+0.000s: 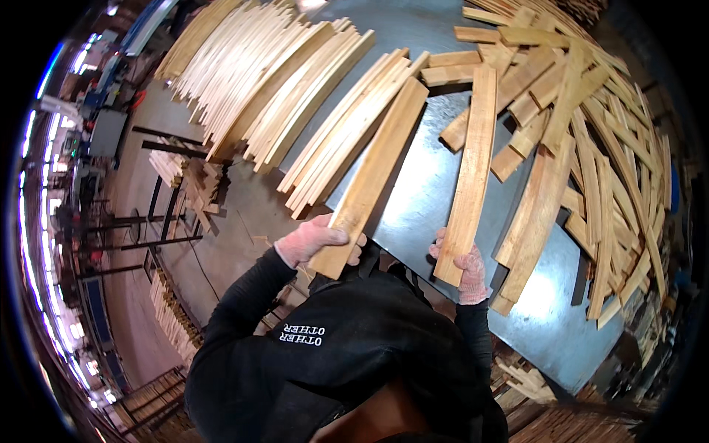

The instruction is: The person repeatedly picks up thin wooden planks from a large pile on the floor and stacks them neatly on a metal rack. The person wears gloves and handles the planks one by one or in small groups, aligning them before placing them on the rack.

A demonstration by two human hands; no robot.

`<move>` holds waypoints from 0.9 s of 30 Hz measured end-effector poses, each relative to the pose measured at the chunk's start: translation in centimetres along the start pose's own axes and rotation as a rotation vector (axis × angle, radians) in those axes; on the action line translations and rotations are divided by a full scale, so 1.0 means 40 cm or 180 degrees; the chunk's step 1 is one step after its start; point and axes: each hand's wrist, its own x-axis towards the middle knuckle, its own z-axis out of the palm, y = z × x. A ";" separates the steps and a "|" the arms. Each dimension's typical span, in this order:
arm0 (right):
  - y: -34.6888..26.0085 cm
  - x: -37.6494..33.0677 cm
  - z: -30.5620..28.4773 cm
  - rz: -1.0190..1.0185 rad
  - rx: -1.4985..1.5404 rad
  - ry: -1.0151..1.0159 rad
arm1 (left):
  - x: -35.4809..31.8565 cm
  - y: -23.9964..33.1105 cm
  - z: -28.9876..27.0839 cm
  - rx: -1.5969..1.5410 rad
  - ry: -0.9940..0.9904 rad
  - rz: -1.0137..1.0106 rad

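My left hand [314,242], in a pale pinkish glove, is closed round the near end of a wooden slat [380,173]. That slat points away from me over the metal table [421,184], its broad face up. Gloved the same way, my right hand [469,272] grips the near end of a second wooden slat [473,170], thumb on top. The two slats are apart and fan slightly. Just left of the left one lies a small group of slats [347,140] set on edge. Right of the right-hand slat rest two overlapping slats [539,214].
A long row of slats on edge [251,81] lines the table's far left. Loose slats [605,148] are heaped crosswise on the right. Left of the table stands a dark metal rack [177,199] with wood pieces. More wood scraps [526,380] lie below the table's near right edge.
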 end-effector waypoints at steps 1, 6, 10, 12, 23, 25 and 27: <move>0.005 0.015 0.001 0.0025 -0.0132 0.0018 | 0.041 -0.075 -0.102 0.1587 0.0455 0.0282; 0.012 0.032 0.038 -0.0135 -0.0686 0.0254 | 0.019 -0.039 -0.002 0.3180 0.1441 0.0967; 0.006 0.064 0.074 -0.0231 -0.0820 0.0553 | 0.036 0.071 0.014 0.4260 0.2489 0.0976; 0.015 0.086 0.101 -0.0274 -0.0681 0.0701 | 0.063 0.114 -0.022 0.4236 0.2476 0.0923; -0.020 0.224 0.193 0.0084 -0.1321 0.1069 | 0.405 1.158 -0.052 0.3988 0.3501 0.3247; -0.105 0.261 0.171 0.0419 -0.2453 0.1024 | 0.428 1.034 -0.010 0.4715 0.1854 0.3864; -0.221 0.300 0.228 0.0565 -0.4616 0.1104 | 0.309 0.891 0.104 0.7152 0.1188 0.3961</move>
